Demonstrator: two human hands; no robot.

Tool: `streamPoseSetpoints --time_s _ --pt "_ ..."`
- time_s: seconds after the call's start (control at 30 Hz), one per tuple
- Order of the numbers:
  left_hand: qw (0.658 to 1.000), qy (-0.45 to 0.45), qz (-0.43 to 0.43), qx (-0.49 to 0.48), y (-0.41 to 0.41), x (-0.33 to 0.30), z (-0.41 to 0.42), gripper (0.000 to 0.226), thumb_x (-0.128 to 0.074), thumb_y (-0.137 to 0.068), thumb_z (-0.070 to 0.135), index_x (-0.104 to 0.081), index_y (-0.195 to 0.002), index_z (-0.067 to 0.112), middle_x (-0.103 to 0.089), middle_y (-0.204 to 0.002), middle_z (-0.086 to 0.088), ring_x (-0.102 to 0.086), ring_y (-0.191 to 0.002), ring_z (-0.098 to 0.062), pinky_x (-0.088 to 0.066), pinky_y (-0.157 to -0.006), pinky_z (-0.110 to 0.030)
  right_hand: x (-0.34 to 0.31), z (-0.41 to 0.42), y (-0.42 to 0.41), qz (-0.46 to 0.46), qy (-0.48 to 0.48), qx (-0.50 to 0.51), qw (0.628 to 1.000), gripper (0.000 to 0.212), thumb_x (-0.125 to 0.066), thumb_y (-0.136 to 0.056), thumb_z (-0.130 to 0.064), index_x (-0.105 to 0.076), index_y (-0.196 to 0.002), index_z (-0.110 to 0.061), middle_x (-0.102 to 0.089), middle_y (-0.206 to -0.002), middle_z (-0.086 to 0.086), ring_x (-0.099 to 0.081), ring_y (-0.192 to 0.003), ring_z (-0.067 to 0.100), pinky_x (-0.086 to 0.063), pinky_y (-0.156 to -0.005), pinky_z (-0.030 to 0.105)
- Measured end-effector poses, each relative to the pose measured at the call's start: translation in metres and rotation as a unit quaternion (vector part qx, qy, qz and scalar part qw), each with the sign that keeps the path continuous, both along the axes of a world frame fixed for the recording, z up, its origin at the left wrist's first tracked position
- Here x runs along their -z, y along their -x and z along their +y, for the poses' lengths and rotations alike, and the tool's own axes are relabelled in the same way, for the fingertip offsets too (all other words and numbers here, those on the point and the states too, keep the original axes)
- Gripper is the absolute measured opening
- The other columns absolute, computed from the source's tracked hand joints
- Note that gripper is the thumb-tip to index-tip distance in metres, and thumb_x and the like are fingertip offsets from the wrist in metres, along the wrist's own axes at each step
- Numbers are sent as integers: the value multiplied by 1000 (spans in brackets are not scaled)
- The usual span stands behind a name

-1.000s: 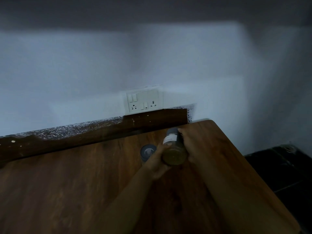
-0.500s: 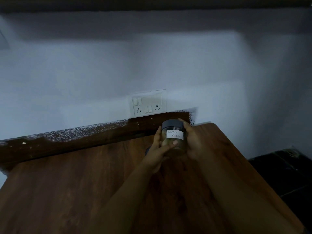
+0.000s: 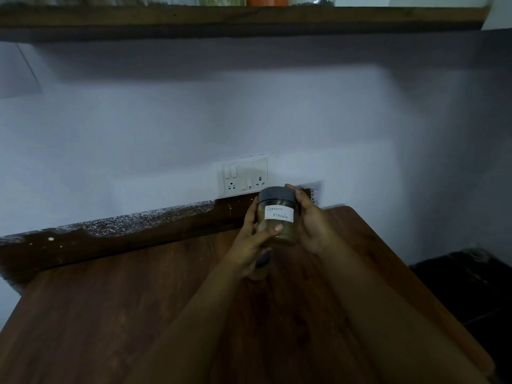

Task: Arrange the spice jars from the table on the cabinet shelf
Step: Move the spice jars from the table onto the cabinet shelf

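Both hands — left hand (image 3: 253, 239), right hand (image 3: 313, 220) — clasped round upright spice jar (image 3: 278, 217), lid up, label camera-facing.

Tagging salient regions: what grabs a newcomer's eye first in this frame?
The jar labelled Garam Masala, upright in mid-frame, gripped between the left hand and right hand above the wooden table. Behind it, a white socket plate on the wall; the shelf spans the top edge.

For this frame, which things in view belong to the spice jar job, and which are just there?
Part of the job:
labelled jar, gripped by left hand and right hand
second jar, mostly hidden below the left hand
table
shelf, containers already on it

Just there:
wall socket
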State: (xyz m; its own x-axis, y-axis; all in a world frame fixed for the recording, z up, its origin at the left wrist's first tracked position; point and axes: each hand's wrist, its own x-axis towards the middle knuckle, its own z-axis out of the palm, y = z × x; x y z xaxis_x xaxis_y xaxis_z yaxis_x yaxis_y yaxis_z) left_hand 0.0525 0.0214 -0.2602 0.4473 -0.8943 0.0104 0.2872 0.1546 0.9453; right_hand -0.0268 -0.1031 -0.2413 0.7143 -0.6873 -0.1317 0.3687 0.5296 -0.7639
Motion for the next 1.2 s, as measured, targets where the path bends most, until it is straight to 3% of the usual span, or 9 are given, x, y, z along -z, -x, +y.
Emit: streamPoseSetpoints --time_s 0.17,0.43,0.53,0.67,0.73,0.93,1.03,1.1,1.2 --pt "1000 8 -6 7 5 -6 2 96 -73 -75 12 -22 -151 40 -50 -139 3 -57 -120 -20 -56 -87 -37 -3 -1 3 -6 1 4 1000 28 -46 -101 -32 -62 -121 -21 -63 -121 15 -61 -107 34 -50 -93 50" --pt "1000 13 -26 -1 18 -16 0 94 -71 -74 13 -23 -151 40 -53 -132 6 -59 -116 -19 -56 -86 -36 -6 -8 13 -6 23 -5 1000 38 -49 -98 -36 -56 -133 -22 -60 -130 15 -58 -117 36 -46 -100 54" --pt "999 22 -33 -16 22 -22 -4 93 -72 -76 14 -22 -151 38 -52 -134 3 -58 -117 -17 -55 -91 -36 -9 -10 15 44 48 29 997 70 -63 -83 -50 -41 -144 -24 -56 -134 18 -58 -119 36 -48 -98 56" --pt "998 42 -40 -32 35 -29 -18 92 -75 -77 13 -25 -150 36 -51 -137 3 -57 -119 -14 -52 -97 -35 -23 -9 32 51 103 -11 993 104 -70 -59 -76 -43 -140 -18 -62 -126 19 -64 -112 35 -51 -92 56" --pt "996 49 -57 -43 41 -30 -27 96 -77 -75 11 -25 -151 37 -47 -143 3 -54 -125 -15 -50 -101 -36 -28 -12 47 50 139 -20 989 105 -75 -57 -70 -38 -141 -18 -59 -129 17 -64 -112 32 -54 -92 50" --pt "981 30 -189 36 57 -44 -51 124 -75 -70 -12 1 -150 45 -38 -135 28 -57 -118 3 -52 -90 -25 -41 -36 88 78 300 -78 948 106 -83 -66 -9 -20 -149 -30 -51 -130 -3 -55 -118 19 -55 -92 40" --pt "965 10 -260 37 67 -62 -65 130 -82 -72 4 12 -150 47 -28 -150 21 -46 -129 3 -47 -99 -23 -56 -52 104 83 320 -83 940 117 -85 -62 -1 -17 -150 -36 -50 -135 -2 -56 -119 19 -54 -94 40" --pt "949 1 -313 29 74 -77 -75 132 -84 -73 13 19 -149 44 -19 -158 13 -36 -139 -5 -43 -103 -18 -68 -62 113 79 343 -71 933 116 -82 -65 5 -15 -151 -37 -52 -130 -8 -60 -111 10 -57 -87 30" --pt "918 1 -395 -16 83 -103 -89 129 -85 -73 19 16 -150 44 -23 -157 7 -39 -135 -8 -45 -93 -8 -88 -75 123 86 381 -21 920 118 -84 -64 3 -15 -149 -39 -53 -125 -14 -60 -104 3 -57 -77 19"
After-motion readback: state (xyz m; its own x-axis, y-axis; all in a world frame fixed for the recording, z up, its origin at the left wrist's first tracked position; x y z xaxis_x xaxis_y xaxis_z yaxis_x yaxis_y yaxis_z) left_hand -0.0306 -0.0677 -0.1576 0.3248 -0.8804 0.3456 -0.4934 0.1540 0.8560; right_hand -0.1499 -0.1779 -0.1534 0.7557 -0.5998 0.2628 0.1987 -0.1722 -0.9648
